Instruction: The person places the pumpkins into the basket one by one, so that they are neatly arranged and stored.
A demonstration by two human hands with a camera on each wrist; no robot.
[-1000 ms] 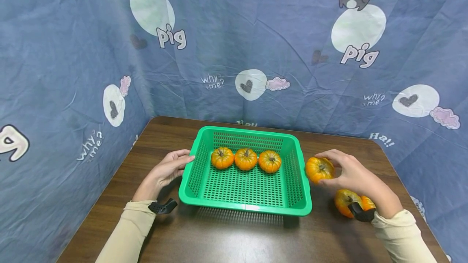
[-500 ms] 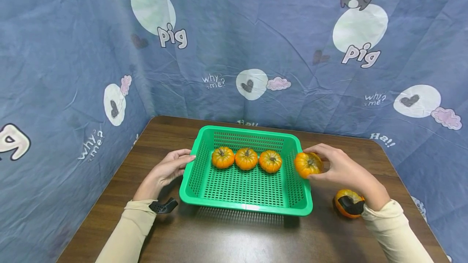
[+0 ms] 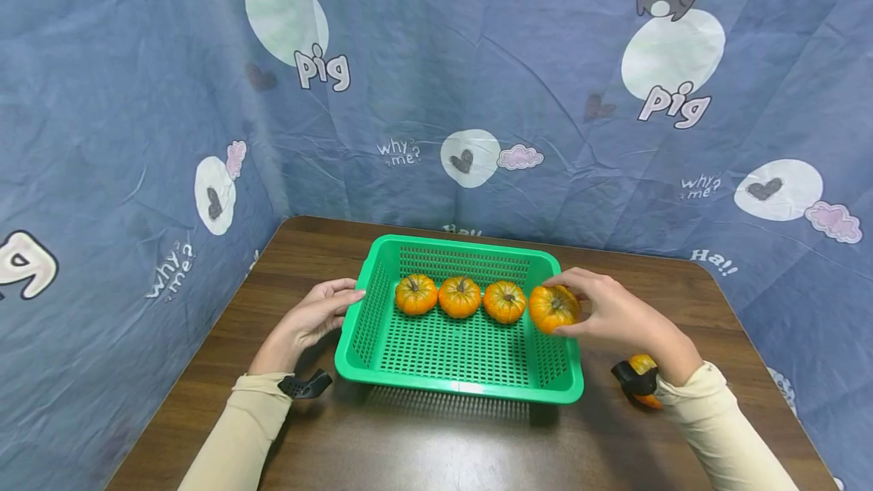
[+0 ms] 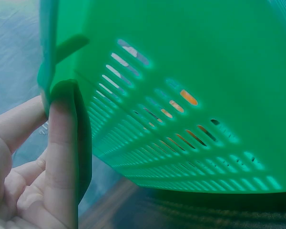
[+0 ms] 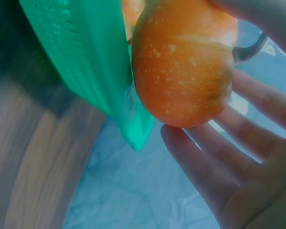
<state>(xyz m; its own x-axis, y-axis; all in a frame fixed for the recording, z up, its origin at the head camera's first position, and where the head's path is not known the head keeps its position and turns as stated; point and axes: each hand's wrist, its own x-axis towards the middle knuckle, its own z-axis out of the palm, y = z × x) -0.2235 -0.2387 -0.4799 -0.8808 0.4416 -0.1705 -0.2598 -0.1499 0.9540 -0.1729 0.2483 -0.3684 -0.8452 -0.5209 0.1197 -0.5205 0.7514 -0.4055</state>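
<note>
The held pumpkin [image 3: 553,309] has moved inward over the basket [image 3: 452,351], right hand [image 3: 607,313] pinching it (left hand [image 3: 317,313] pinches the rim [image 3: 458,386]); I'd call this loading, needing gentle lowering.

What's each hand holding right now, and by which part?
Right hand: a pumpkin, by its sides. Left hand: the green basket, by its left rim.

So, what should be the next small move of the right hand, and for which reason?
Probably the right hand should lower the held pumpkin into the green basket: in the head view it appears over the basket's right side, near a row of three pumpkins, while the left hand holds the opposite rim.
</note>
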